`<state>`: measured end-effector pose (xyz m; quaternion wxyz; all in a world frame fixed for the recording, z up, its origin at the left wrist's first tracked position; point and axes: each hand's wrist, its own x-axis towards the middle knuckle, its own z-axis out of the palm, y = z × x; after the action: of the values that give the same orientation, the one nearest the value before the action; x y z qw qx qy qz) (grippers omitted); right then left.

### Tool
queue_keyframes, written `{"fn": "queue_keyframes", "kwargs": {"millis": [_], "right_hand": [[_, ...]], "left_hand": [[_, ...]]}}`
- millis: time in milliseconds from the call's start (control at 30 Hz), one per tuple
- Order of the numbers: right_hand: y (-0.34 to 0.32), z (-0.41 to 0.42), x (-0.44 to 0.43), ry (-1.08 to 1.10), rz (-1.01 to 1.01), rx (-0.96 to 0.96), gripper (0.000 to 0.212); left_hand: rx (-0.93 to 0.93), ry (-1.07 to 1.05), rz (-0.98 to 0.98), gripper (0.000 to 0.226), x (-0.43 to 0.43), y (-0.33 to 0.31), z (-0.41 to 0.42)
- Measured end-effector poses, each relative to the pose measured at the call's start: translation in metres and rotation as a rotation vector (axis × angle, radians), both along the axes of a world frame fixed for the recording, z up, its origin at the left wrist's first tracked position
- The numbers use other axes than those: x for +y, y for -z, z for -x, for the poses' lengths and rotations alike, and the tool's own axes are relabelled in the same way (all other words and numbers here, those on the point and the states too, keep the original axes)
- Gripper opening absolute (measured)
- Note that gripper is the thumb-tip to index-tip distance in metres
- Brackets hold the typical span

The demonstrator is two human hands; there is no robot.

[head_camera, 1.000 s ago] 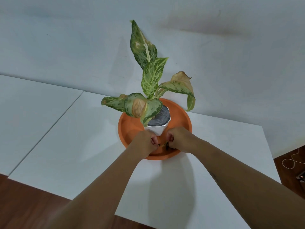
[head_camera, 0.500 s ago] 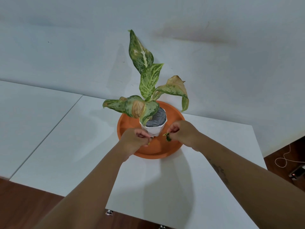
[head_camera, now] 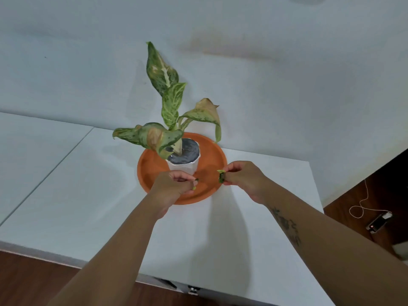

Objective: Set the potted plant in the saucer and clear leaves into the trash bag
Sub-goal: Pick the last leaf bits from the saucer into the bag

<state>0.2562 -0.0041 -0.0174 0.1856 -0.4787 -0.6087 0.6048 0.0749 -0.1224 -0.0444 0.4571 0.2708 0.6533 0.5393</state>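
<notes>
The potted plant (head_camera: 170,100), with speckled green leaves browning at some tips, stands in a white pot (head_camera: 184,165) inside the orange saucer (head_camera: 212,155) on the white table (head_camera: 92,191). My left hand (head_camera: 174,186) hovers over the saucer's near rim, fingers closed on a small green leaf scrap (head_camera: 195,184). My right hand (head_camera: 242,180) is at the saucer's right edge, pinching another leaf piece (head_camera: 221,176) between thumb and fingers. No trash bag is in view.
A second white table (head_camera: 33,151) adjoins on the left. The wall (head_camera: 287,85) rises right behind the plant. On the wooden floor at right lie a small device (head_camera: 378,223) and a thin cord (head_camera: 362,204).
My hands, together at the saucer's near rim a second ago, have pulled apart. The right hand moved right with a leaf piece; the left keeps a scrap.
</notes>
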Motion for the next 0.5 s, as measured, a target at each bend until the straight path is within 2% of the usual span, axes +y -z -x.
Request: {"fn": "queue_keyframes", "kwargs": {"millis": [133,500], "right_hand": [[-0.004,-0.025,0.003,-0.003,0.008,0.0,0.014],[0.006,-0.243,0.011,0.015,0.02,0.052,0.008]], "left_hand": [[-0.029,-0.004,-0.02,0.009,0.005,-0.007,-0.024],[-0.049,0.041,-0.079,0.006,0.018,0.003,-0.247]]}}
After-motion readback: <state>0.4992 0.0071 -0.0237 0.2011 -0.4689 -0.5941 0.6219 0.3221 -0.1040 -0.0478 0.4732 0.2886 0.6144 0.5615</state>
